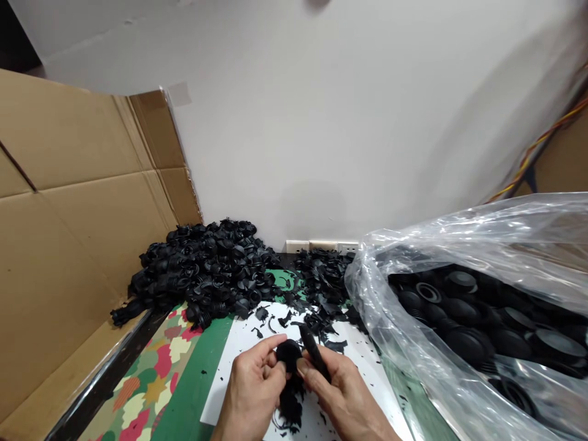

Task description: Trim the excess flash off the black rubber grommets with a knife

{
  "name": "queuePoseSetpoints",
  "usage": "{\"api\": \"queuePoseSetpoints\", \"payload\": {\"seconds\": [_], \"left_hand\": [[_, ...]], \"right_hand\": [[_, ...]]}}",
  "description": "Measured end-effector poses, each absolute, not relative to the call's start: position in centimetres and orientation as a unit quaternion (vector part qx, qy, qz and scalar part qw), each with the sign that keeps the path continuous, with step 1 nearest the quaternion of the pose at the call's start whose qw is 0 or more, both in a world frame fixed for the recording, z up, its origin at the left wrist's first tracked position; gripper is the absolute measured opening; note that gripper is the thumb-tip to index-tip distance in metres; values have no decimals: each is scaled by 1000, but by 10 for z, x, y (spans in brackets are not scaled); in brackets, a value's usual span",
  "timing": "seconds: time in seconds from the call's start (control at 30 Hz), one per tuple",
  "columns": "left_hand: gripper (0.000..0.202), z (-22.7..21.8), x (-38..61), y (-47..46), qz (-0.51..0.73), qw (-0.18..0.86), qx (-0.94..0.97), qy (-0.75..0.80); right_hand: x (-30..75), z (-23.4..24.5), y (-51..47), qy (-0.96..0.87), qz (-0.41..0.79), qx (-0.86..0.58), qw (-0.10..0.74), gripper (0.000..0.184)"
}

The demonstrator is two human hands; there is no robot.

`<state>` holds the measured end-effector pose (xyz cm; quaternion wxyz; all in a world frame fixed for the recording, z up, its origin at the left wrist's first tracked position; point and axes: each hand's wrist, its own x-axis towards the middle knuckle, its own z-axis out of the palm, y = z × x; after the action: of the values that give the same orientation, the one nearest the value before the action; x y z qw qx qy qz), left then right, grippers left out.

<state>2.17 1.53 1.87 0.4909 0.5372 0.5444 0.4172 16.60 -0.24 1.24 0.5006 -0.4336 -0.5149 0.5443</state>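
My left hand (pixel 252 387) pinches a black ribbed rubber part (pixel 289 358) between thumb and fingers, low in the middle of the view. My right hand (pixel 345 395) grips a dark-handled tool (pixel 314 351) whose tip rests against that part. A thin black strip of trimmed rubber (pixel 288 411) hangs below the part over a white sheet (pixel 239 361). Both hands sit close together, touching the same part.
A heap of black rubber parts (pixel 206 272) lies behind to the left, against a cardboard wall (pixel 78 214). Black scraps (pixel 324 288) litter the sheet and green mat (pixel 193 386). A clear plastic bag (pixel 478 318) full of black parts fills the right. A white wall stands behind.
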Motion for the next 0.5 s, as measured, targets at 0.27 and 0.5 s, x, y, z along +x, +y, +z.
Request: {"api": "queuePoseSetpoints", "payload": {"seconds": [0.27, 0.5], "left_hand": [[51, 18, 11, 20, 441, 600, 499, 443], [39, 9, 12, 17, 446, 609, 475, 453]], "right_hand": [[158, -2, 4, -405, 613, -445, 512, 51], [160, 7, 0, -464, 601, -450, 469, 47]]}}
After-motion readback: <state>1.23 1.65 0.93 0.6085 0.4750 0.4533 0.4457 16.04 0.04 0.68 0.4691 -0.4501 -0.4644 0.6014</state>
